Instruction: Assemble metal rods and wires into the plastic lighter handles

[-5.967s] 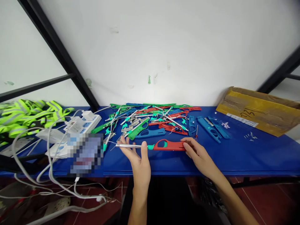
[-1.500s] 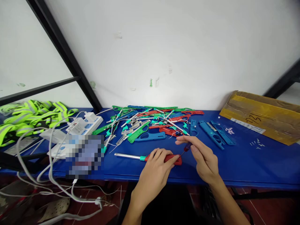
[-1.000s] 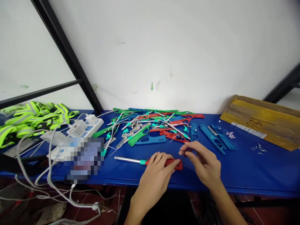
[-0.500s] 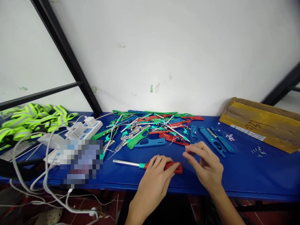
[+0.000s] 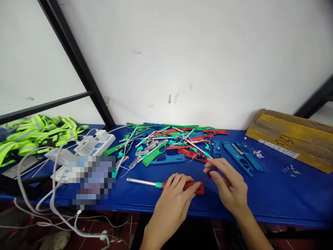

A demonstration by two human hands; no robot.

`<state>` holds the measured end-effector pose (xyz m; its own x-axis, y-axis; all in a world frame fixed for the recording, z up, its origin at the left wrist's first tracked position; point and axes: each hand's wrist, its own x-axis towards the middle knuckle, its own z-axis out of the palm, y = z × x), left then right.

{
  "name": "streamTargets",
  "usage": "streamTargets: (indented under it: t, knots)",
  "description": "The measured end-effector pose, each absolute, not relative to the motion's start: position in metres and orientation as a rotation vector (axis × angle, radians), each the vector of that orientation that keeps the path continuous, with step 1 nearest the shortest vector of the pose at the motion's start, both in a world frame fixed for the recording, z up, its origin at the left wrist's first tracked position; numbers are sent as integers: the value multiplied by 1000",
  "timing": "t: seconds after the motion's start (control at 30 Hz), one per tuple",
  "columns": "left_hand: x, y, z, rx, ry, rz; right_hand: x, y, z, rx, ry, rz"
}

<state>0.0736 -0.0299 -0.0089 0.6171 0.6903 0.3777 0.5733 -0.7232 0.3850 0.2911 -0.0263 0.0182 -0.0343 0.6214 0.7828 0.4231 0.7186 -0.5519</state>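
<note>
A red lighter [image 5: 199, 189] with a green collar and a silver metal tube lies near the front edge of the blue table, its tube pointing left. My left hand [image 5: 173, 199] is wrapped over the red body and presses it down. To its right, my right hand [image 5: 230, 187] pinches a small dark red-handled tool [image 5: 208, 174], whose thin shaft reaches the right part of the lighter body. Where exactly the tip touches is too small to tell. Behind both hands lies a blue handle shell [image 5: 169, 159].
A pile of green, red and blue shells, metal tubes and wires [image 5: 156, 147] lies at the back. Blue shells [image 5: 236, 158] and a cardboard box [image 5: 291, 139] are at the right. Power strips [image 5: 104, 144], cables, a blurred device and yellow reflective straps [image 5: 33, 135] fill the left.
The fingers of my right hand have shifted slightly around the tool, and more of its handle shows. My left hand still holds the lighter down. The whole view has moved slightly.
</note>
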Motion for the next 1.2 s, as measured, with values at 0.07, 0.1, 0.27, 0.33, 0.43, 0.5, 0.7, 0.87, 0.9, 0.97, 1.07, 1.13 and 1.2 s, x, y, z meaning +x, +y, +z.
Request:
streamTargets:
  t: [0.07,0.1,0.27,0.33,0.43,0.5,0.7,0.87,0.9,0.97,1.07,1.13,1.2]
  knots:
    - [74,-30,-9,2607,1041,762,291,-28,19,-857,-1711,272]
    - [74,-30,-9,2603,1041,763,291,-28,19,-849,-1720,298]
    - [74,-29,-9,2584,1030,738,291,-25,16,-813,-1612,155]
    - [74,-28,-9,2576,1022,732,292,-24,16,-827,-1621,147]
    - [74,-28,-9,2570,1026,739,292,-26,18,-848,-1714,257]
    - [74,-29,-9,2573,1027,744,292,-27,18,-823,-1746,323]
    - [74,-30,-8,2545,1015,744,292,-25,15,-804,-1633,153]
    - [74,-30,-9,2552,1025,752,292,-29,19,-852,-1726,307]
    - [74,-30,-9,2556,1026,751,292,-29,19,-842,-1732,332]
    - [75,-30,-9,2565,1024,753,291,-28,17,-818,-1704,313]
    - [75,-29,-8,2579,1025,761,291,-25,14,-815,-1629,171]
    - [75,-29,-8,2585,1032,768,291,-25,15,-839,-1627,132]
    - [75,-28,-8,2584,1034,773,292,-26,17,-875,-1687,191]
